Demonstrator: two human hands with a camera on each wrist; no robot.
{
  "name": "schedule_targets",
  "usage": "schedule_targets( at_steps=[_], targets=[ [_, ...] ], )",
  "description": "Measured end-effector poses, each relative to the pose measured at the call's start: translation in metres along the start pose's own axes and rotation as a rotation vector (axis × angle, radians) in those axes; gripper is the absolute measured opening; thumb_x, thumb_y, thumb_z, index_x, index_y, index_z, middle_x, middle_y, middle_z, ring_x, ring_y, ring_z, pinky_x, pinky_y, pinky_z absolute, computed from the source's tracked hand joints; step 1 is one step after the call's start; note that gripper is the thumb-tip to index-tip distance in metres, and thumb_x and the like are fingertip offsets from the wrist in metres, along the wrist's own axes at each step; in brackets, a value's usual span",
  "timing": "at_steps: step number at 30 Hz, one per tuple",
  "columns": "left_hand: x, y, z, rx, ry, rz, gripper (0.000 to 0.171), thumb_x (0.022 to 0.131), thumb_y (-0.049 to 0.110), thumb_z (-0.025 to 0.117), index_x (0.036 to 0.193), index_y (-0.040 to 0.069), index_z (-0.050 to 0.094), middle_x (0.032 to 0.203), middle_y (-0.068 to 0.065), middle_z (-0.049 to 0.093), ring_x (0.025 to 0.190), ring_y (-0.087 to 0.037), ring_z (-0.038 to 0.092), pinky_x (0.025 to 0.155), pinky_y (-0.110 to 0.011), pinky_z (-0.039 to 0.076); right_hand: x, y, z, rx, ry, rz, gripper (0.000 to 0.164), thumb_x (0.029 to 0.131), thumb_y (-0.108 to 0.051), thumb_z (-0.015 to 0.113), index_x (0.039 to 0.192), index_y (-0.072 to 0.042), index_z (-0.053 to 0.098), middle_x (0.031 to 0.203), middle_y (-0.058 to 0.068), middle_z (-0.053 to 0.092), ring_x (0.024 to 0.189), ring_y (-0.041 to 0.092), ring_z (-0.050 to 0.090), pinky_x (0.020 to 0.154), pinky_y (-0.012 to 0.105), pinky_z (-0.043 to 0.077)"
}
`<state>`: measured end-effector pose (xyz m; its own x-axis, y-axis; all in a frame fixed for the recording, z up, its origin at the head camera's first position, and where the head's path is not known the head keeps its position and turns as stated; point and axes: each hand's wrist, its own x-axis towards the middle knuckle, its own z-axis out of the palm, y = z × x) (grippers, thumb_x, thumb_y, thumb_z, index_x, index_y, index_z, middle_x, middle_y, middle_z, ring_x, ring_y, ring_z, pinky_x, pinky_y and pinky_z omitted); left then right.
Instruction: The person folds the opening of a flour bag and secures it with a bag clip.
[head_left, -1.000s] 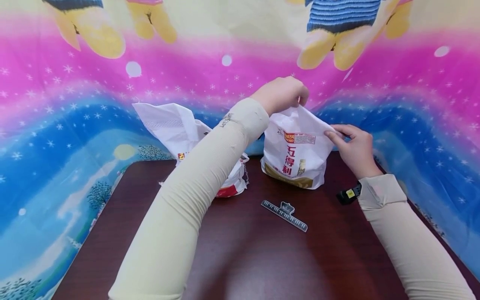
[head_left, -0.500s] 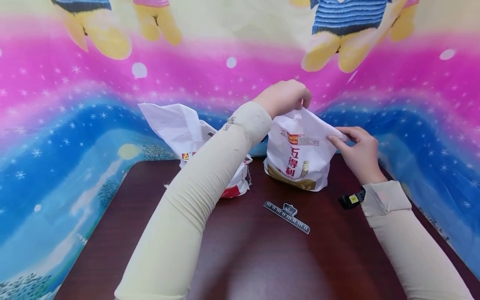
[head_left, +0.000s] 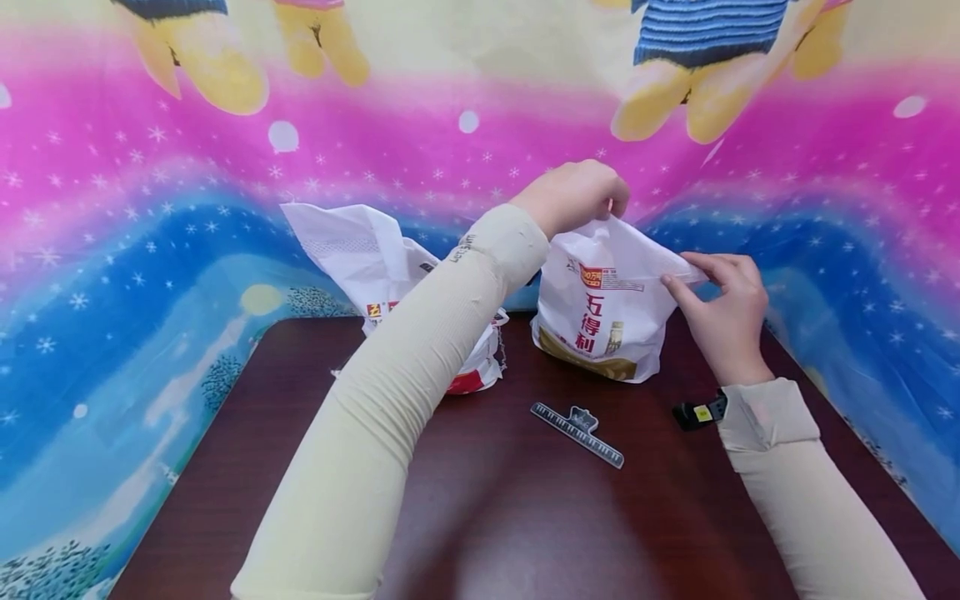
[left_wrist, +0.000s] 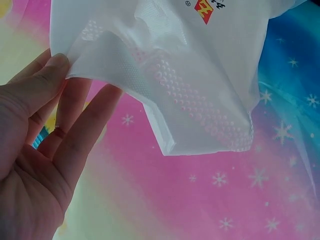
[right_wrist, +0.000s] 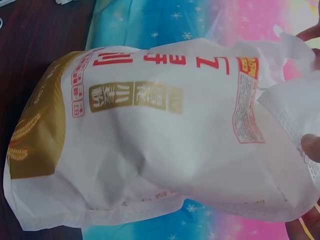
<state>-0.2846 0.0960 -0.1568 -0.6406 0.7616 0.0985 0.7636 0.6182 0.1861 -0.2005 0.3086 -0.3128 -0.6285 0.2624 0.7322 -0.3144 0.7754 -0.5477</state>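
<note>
fingers of left hand [head_left: 573, 196] and right hand [head_left: 729, 312] pinch a creased, bulging white bag [head_left: 602, 308] by its thin, dimpled edge.

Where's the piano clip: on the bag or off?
Off: the piano clip lies on the table, apart from the white bag the left hand and right hand hold.
</note>
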Motion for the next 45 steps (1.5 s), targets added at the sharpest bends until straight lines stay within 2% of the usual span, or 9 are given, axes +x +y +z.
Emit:
schedule_targets(
  at_steps=[4,11,17,25,27,31,33,39,45],
  targets=[
    [0.000,0.000,0.000,0.010,0.000,-0.004,0.023,0.104,0.018,0.058,0.123,0.020,0.069,0.129,0.003,0.061,0.116,-0.012,0.052,0.098,-0.023,0.045,-0.003,-0.002,0.000,-0.003,0.027,0.003,0.039,0.087,-0.014,0.081,0.123,-0.002,0.072,0.115,0.019,0.060,0.108,0.011,0.049,0.085,0.020,0.037],
    [0.000,0.000,0.002,-0.004,-0.012,-0.025,0.025,0.103,0.019,0.060,0.127,0.021,0.068,0.132,0.003,0.060,0.119,-0.013,0.052,0.100,-0.024,0.045,-0.010,-0.005,0.000,0.002,0.070,-0.002,0.037,0.087,-0.012,0.081,0.121,-0.001,0.072,0.114,0.019,0.059,0.103,-0.004,0.043,0.082,0.015,0.036],
    [-0.001,-0.001,0.003,-0.015,-0.010,-0.034,0.024,0.103,0.019,0.059,0.126,0.021,0.068,0.134,0.004,0.060,0.120,-0.013,0.053,0.101,-0.024,0.044,-0.016,-0.008,0.000,0.024,0.084,-0.023,0.033,0.087,-0.008,0.080,0.118,0.000,0.074,0.113,0.020,0.061,0.105,-0.012,0.040,0.086,0.013,0.038],
    [-0.001,-0.002,0.006,-0.024,-0.002,-0.025,0.025,0.104,0.020,0.057,0.126,0.022,0.068,0.134,0.004,0.059,0.120,-0.013,0.054,0.101,-0.022,0.043,-0.024,-0.010,0.000,0.024,0.084,-0.037,0.029,0.086,-0.004,0.080,0.114,0.001,0.075,0.112,0.024,0.062,0.099,-0.008,0.037,0.091,0.038,0.034],
    [-0.001,-0.003,0.006,-0.034,0.003,-0.029,0.025,0.104,0.021,0.057,0.126,0.022,0.067,0.133,0.005,0.059,0.120,-0.013,0.054,0.100,-0.022,0.043,-0.026,-0.011,0.000,0.025,0.078,-0.022,0.029,0.086,-0.005,0.080,0.115,0.000,0.076,0.113,0.023,0.062,0.098,-0.008,0.038,0.091,0.034,0.036],
    [-0.001,-0.003,0.007,-0.033,0.003,-0.041,0.023,0.103,0.021,0.058,0.125,0.022,0.068,0.133,0.005,0.060,0.120,-0.013,0.054,0.099,-0.022,0.043,-0.032,-0.014,0.002,0.026,0.040,0.038,0.032,0.087,-0.008,0.079,0.118,-0.004,0.075,0.109,0.014,0.062,0.092,-0.010,0.045,0.086,0.011,0.038],
    [-0.001,-0.003,0.006,-0.012,-0.003,-0.040,0.024,0.103,0.021,0.059,0.125,0.023,0.068,0.133,0.005,0.060,0.119,-0.012,0.053,0.100,-0.022,0.043,-0.036,-0.015,0.004,0.033,0.009,0.065,0.033,0.088,-0.009,0.078,0.120,-0.005,0.074,0.107,0.010,0.061,0.091,-0.009,0.049,0.083,0.005,0.041],
    [0.000,-0.002,0.007,0.044,-0.011,-0.020,0.026,0.103,0.020,0.059,0.127,0.022,0.067,0.131,0.005,0.060,0.118,-0.011,0.052,0.099,-0.020,0.042,-0.047,-0.018,0.010,0.046,-0.073,0.101,0.032,0.090,-0.010,0.076,0.122,-0.005,0.073,0.108,0.012,0.062,0.088,-0.004,0.055,0.080,0.002,0.043],
    [0.001,-0.004,0.008,0.055,-0.004,-0.018,0.026,0.104,0.019,0.057,0.127,0.022,0.068,0.131,0.005,0.060,0.116,-0.011,0.052,0.099,-0.020,0.042,-0.054,-0.020,0.019,0.050,-0.105,0.099,0.031,0.091,-0.011,0.075,0.122,-0.005,0.072,0.108,0.013,0.065,0.088,-0.001,0.057,0.079,0.002,0.043]
  ],
)
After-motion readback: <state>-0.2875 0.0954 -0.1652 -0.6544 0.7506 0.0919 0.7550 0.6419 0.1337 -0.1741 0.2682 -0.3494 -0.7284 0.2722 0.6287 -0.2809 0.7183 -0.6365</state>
